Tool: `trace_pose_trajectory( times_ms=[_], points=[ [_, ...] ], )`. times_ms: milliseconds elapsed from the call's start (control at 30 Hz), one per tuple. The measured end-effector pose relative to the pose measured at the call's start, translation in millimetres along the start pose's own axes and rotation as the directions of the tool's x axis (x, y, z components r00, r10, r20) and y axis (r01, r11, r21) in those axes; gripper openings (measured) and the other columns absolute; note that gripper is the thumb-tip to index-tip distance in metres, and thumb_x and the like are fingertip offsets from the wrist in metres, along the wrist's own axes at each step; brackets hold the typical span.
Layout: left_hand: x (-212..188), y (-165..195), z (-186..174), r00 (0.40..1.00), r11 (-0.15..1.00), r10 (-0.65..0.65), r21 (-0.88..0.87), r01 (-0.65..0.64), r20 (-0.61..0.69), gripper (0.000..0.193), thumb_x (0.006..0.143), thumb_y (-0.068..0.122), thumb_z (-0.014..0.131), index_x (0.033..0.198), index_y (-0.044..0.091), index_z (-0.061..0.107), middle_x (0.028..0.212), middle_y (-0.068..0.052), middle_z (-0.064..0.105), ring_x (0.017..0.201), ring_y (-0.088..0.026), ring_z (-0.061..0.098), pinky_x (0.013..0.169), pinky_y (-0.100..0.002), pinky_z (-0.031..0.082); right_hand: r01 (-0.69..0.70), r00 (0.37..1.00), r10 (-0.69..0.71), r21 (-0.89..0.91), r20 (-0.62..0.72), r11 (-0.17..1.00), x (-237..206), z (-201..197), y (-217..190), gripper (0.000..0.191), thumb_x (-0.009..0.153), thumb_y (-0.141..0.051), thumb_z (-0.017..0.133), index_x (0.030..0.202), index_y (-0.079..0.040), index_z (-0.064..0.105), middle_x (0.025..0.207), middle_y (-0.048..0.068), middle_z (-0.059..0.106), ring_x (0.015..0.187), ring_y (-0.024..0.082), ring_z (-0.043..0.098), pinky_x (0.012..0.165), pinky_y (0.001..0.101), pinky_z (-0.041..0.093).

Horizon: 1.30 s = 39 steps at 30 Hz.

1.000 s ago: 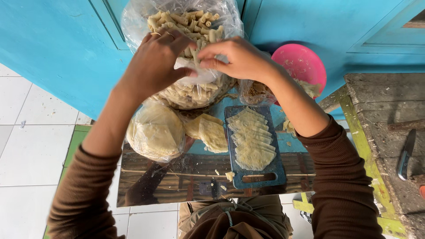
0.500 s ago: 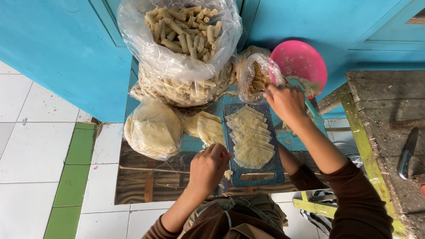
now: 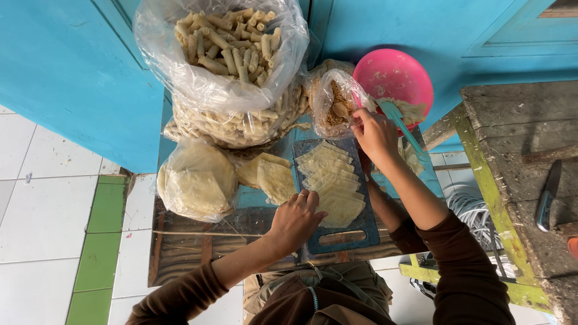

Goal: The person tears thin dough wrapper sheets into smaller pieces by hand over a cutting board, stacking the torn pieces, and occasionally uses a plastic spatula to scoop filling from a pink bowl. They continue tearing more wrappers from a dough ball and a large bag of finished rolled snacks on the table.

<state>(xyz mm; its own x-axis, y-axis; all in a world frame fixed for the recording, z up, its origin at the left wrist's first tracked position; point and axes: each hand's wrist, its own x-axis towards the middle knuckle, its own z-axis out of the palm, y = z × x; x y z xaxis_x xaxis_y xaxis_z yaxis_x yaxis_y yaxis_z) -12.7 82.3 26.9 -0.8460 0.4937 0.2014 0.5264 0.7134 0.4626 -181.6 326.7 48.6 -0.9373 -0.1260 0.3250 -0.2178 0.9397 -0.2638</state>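
Head view, looking straight down. The left hand (image 3: 296,218) lies with loosely curled fingers on the left edge of the blue board (image 3: 337,198), touching the pale wrappers (image 3: 332,180) fanned in an overlapping row along it; whether it pinches one cannot be told. The right hand (image 3: 374,133) is at 1 o'clock from the board, fingers closed narrow around the handle of a teal spoon (image 3: 402,123) whose head reaches into the pink bowl (image 3: 392,75).

The pink bowl at 1 o'clock holds a little pale filling on its lower side. Beside it at 12 o'clock, touching the right hand's knuckles, an open small bag (image 3: 336,102) holds brown crumbly stuff. At 11 o'clock the big bag (image 3: 223,51), open at the top, is packed with finished pale rolls and sits on a second bag (image 3: 241,123) of the same rolls. At 9 o'clock a closed bag (image 3: 195,180) holds a round stack of wrappers. Between it and the board a few loose wrappers (image 3: 268,177) lie bare on the surface (image 3: 198,247), a worn wooden top.

The bags crowd the far side of the surface against the blue wall (image 3: 72,78). At 3 o'clock, well apart, a rough bench (image 3: 512,120) carries a knife (image 3: 546,195). White and green floor tiles (image 3: 48,229) lie at 8 o'clock.
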Motion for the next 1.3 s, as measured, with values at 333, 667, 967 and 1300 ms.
trace_pose_trajectory(
  times_ms=[333, 667, 967, 1300],
  points=[
    [-1, -8, 8, 0.999, 0.999, -0.041, -0.033, 0.040, -0.021, 0.031, 0.096, 0.032, 0.067, 0.100, 0.004, 0.056, 0.099, -0.015, 0.061, 0.088, -0.034, 0.065, 0.076, -0.043, 0.054, 0.050, 0.997, -0.024, 0.338, -0.080, 0.940, -3, 27, 33, 0.018, 0.092, -0.008, 0.075, 0.109, 0.000, 0.076, 0.095, 0.019, 0.076, 0.077, 0.026, 0.073, 0.069, 0.0364, 0.055],
    [-7, -9, 11, 0.991, 0.998, 0.032, -0.043, -0.038, -0.128, 0.023, 0.097, 0.028, 0.066, 0.094, 0.007, 0.058, 0.091, -0.012, 0.061, 0.085, -0.031, 0.064, 0.075, -0.043, 0.052, -0.087, 0.987, 0.138, 0.454, -0.081, 0.887, 2, 24, 29, 0.017, 0.095, -0.010, 0.074, 0.110, -0.001, 0.078, 0.088, 0.013, 0.077, 0.072, 0.015, 0.071, 0.063, 0.0274, 0.054],
    [-12, -1, 1, 0.981, 0.971, 0.032, -0.226, -0.075, -0.189, 0.027, 0.096, 0.028, 0.071, 0.104, 0.008, 0.055, 0.080, -0.005, 0.065, 0.074, -0.026, 0.067, 0.067, -0.040, 0.053, -0.233, 0.970, 0.201, 0.737, 0.134, 0.634, -74, -39, 22, 0.022, 0.099, -0.012, 0.072, 0.118, -0.002, 0.076, 0.083, 0.000, 0.068, 0.066, 0.004, 0.055, 0.055, 0.0202, 0.041],
    [-16, 3, 13, 0.979, 0.979, -0.049, -0.204, 0.008, -0.196, 0.049, 0.087, 0.039, 0.079, 0.113, 0.008, 0.052, 0.087, -0.008, 0.069, 0.080, -0.030, 0.069, 0.069, -0.042, 0.054, -0.457, 0.874, 0.151, 0.674, 0.462, 0.580, -208, -40, 11, 0.027, 0.092, -0.011, 0.074, 0.117, -0.005, 0.079, 0.082, 0.002, 0.073, 0.066, 0.005, 0.057, 0.058, 0.0203, 0.046]
  ],
)
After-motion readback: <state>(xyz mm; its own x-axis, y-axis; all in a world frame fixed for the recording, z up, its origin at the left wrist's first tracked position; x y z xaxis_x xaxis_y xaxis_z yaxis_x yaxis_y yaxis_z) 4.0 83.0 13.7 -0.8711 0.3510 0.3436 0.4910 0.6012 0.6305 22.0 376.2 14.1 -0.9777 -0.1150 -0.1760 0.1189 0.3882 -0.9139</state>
